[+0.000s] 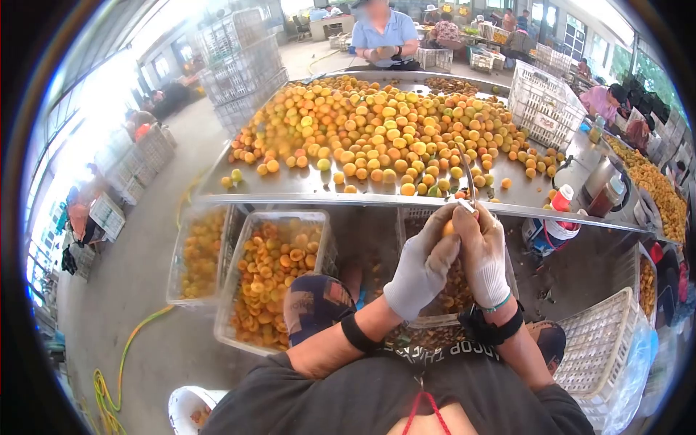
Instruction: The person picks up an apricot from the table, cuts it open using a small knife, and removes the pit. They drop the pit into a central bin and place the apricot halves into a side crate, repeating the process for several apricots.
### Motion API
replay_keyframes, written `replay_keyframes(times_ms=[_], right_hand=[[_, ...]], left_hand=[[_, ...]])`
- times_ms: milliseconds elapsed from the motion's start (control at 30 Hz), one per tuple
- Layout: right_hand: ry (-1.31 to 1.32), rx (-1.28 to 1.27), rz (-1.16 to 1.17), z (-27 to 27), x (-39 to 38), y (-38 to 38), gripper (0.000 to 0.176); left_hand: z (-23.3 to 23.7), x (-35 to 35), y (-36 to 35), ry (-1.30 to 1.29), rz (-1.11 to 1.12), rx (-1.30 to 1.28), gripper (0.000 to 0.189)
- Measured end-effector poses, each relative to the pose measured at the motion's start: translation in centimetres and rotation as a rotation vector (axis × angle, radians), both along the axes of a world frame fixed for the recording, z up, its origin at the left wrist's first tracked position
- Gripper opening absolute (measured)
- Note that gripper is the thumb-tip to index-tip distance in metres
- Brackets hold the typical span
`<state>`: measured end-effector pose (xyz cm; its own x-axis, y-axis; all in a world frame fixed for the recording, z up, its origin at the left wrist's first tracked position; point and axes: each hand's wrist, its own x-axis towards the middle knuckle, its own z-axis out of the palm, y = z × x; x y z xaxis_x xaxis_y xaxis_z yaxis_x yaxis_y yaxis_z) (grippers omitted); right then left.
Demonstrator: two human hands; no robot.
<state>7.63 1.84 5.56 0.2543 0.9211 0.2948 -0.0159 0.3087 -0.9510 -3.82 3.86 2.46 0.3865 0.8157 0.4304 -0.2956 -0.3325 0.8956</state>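
Note:
Both my hands wear pale, stained work gloves and meet just in front of the metal table's near edge. My left hand (426,267) is closed around an apricot (449,228), mostly hidden by the fingers. Beside it, my right hand (481,254) grips a knife (470,178) by its whitish handle, the thin curved blade pointing up and away over the table. A large heap of orange-yellow apricots (377,127) covers the metal table (290,185) beyond. Below my hands, a crate (511,272) contains small brownish pieces, partly covered by my gloves.
Crates of halved apricots (275,272) stand under the table at left. A white crate (547,105) sits on the table's right side, near bottles (607,196). A bucket (547,235) is below. A co-worker (384,40) sits opposite. A yellow hose (119,362) crosses the floor.

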Motion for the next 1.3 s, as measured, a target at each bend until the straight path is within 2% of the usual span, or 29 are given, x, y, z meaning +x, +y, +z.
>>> replay_keyframes(times_ms=[33, 67, 133, 167, 267, 333, 400, 433, 467, 533, 600, 667, 700, 733, 800, 833, 867, 933, 967, 1000, 1067, 1167, 1300], right_hand=[[0.018, -0.006, 0.004, 0.1, 0.0, 0.2, 0.016], [0.038, -0.018, 0.005, 0.0, 0.1, 0.4, 0.014], [0.072, -0.010, -0.003, -0.5, 0.1, 1.1, 0.014], [-0.006, 0.021, -0.026, -1.0, 0.3, 1.5, 0.016], [-0.086, 0.039, -0.069, -1.6, 0.1, 1.9, 0.019], [-0.224, 0.158, -0.105, -2.5, 0.2, 2.1, 0.019], [-0.557, 0.326, -0.227, -2.4, 0.4, 1.9, 0.018], [-0.544, 0.341, -0.205, -2.8, 0.6, 2.0, 0.016], [-0.534, 0.354, -0.186, -3.2, 0.9, 2.0, 0.015], [-0.114, 0.202, -0.070, -3.7, 0.6, 1.7, 0.013], [-0.137, 0.200, -0.119, -4.3, 0.8, 1.5, 0.014], [-0.662, 0.222, -0.157, -3.7, 0.9, 1.3, 0.010], [-0.799, 0.090, -0.086, -3.1, 0.7, 0.8, 0.013], [-0.803, 0.086, -0.090, -3.1, 0.9, 0.6, 0.013], [-0.241, 0.014, -0.047, -3.3, 1.3, 0.6, 0.016], [0.172, 0.124, 0.009, -2.4, 1.1, 0.5, 0.021], [0.181, 0.093, -0.056, -1.8, 1.8, 0.0, 0.031], [0.390, 0.184, 0.051, 0.2, 2.7, -0.5, 0.041], [0.400, 0.231, 0.096, 0.5, 2.8, -0.1, 0.051], [0.396, 0.236, 0.085, 1.0, 2.8, 0.1, 0.051], [0.609, 0.289, 0.140, 1.7, 2.5, 0.4, 0.052], [0.620, 0.274, 0.101, 1.6, 1.7, 0.8, 0.054], [0.632, 0.270, 0.099, 1.2, 1.6, 1.1, 0.054]], left_hand=[[0.1, 0.8, -0.4, -0.146, -0.008, -0.057, 0.044], [0.2, 1.2, -0.4, -0.144, -0.011, -0.064, 0.044], [1.0, 1.5, -0.8, -0.303, -0.091, -0.421, 0.040], [1.7, 1.4, -1.0, -0.345, -0.128, -0.610, 0.036], [0.8, 1.1, -0.3, -0.352, -0.169, -0.659, 0.033], [-0.8, 1.4, 0.2, -0.389, -0.185, -0.702, 0.029], [-3.3, 1.5, 2.0, -0.689, -0.459, -0.683, 0.025], [-3.5, 2.0, 2.5, -0.753, -0.478, -0.589, 0.026], [-3.7, 2.0, 2.9, -0.753, -0.486, -0.603, 0.026], [-3.3, 1.1, 3.3, -0.588, -0.385, -0.793, 0.029], [-3.2, 1.0, 3.3, -0.573, -0.305, -0.863, 0.037], [-3.3, 0.7, 3.2, -0.629, -0.241, -0.971, 0.036], [-3.5, 0.9, 2.1, -0.565, -0.182, -0.782, 0.038], [-3.5, 0.3, 1.8, -0.567, -0.188, -0.785, 0.038], [-3.6, -1.5, 1.9, -0.340, -0.376, -0.912, 0.041], [-2.5, -1.1, 1.6, -0.417, -0.367, -0.969, 0.044], [-2.3, -1.3, 1.5, -0.418, -0.369, -0.975, 0.044], [-2.1, -1.6, 1.3, -0.427, -0.572, -0.883, 0.047], [-2.0, -1.3, 1.1, -0.383, -0.565, -0.852, 0.048], [-1.7, -1.2, 0.7, -0.379, -0.577, -0.852, 0.048], [-0.8, -0.9, -0.2, -0.352, -0.474, -0.940, 0.047], [0.5, -0.7, -1.0, -0.287, -0.396, -0.906, 0.041], [-1.0, -1.2, -0.2, -0.322, -0.501, -0.976, 0.038]])
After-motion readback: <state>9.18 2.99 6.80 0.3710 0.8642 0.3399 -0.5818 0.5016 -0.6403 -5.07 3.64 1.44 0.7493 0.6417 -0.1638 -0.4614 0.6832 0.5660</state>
